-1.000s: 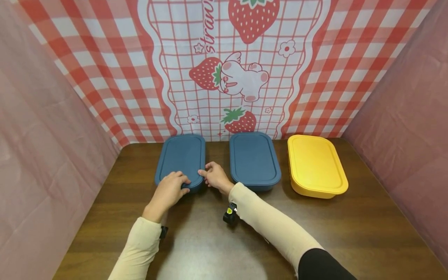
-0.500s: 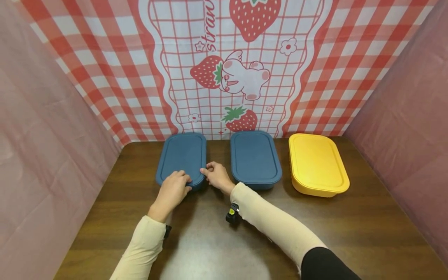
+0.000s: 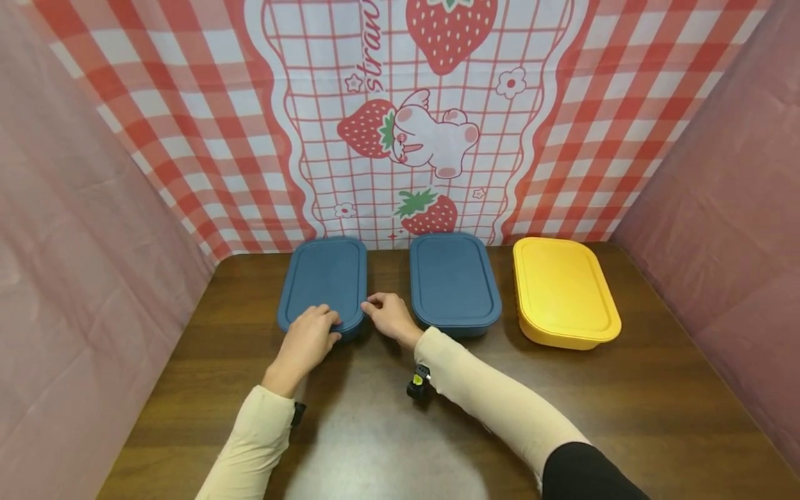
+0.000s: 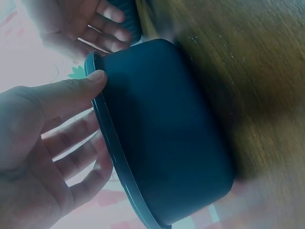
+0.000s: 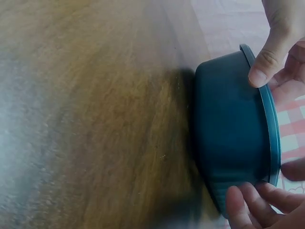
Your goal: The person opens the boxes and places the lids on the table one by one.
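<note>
A blue lidded food container [image 3: 328, 278] stands at the left of the row. My left hand [image 3: 307, 342] grips the near edge of its lid, the thumb at the rim and the fingers bent over the top. My right hand [image 3: 389, 316] is at the container's right side, with curled fingers at the lid's edge near the front corner. In the right wrist view, the right fingertips [image 5: 255, 202] lie along the rim and side wall, with the thumb above the lid's edge. The lid [image 4: 112, 138] sits flat along the container's top.
A second blue lidded container [image 3: 455, 281] stands just right of my right hand. Further right is a yellow lidded container [image 3: 565, 292]. All stand on a brown wooden table [image 3: 375, 430], before a red checked strawberry cloth [image 3: 431, 139]. Pink cloth [image 3: 81, 278] hangs at both sides.
My right fingers have shifted slightly right along the lid's edge and drawn closer together. The left hand has bent a little closer over the front rim. The containers stay put.
</note>
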{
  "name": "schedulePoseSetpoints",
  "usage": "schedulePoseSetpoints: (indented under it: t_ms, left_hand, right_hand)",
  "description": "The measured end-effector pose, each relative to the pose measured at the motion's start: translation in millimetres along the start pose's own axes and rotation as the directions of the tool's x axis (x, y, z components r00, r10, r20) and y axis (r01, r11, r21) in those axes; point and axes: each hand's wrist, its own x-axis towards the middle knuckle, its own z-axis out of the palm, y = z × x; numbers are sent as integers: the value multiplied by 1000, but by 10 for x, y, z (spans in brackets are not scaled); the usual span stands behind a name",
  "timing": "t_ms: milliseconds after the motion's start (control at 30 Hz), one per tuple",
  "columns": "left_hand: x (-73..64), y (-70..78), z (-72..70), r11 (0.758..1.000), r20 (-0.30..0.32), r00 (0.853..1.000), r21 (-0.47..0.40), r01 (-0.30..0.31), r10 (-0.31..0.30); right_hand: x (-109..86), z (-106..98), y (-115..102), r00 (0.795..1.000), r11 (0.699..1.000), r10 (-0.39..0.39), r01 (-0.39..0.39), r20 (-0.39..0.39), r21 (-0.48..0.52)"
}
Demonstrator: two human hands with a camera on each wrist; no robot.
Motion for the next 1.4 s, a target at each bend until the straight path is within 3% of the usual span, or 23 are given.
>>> schedulePoseSetpoints:
  t_ms: [333, 500, 933, 1400]
  left_hand:
    - [10, -5, -11, 1000, 20, 1000, -15, 6, -5]
    - [9, -9, -10, 1000, 27, 1000, -16, 8, -8]
    - [-7, 11, -23, 1000, 19, 1000, -1, -5, 5]
    - [-4, -11, -39, 997, 0, 998, 49, -62, 62]
  right_hand:
    - [-86, -5, 53, 991, 987, -131, 129, -14, -96]
    - [-108, 11, 89, 983, 974, -181, 181, 14, -136]
    - [-123, 49, 110, 986, 940, -123, 151, 110, -305]
    - [-68, 165, 151, 987, 947, -102, 135, 126, -292]
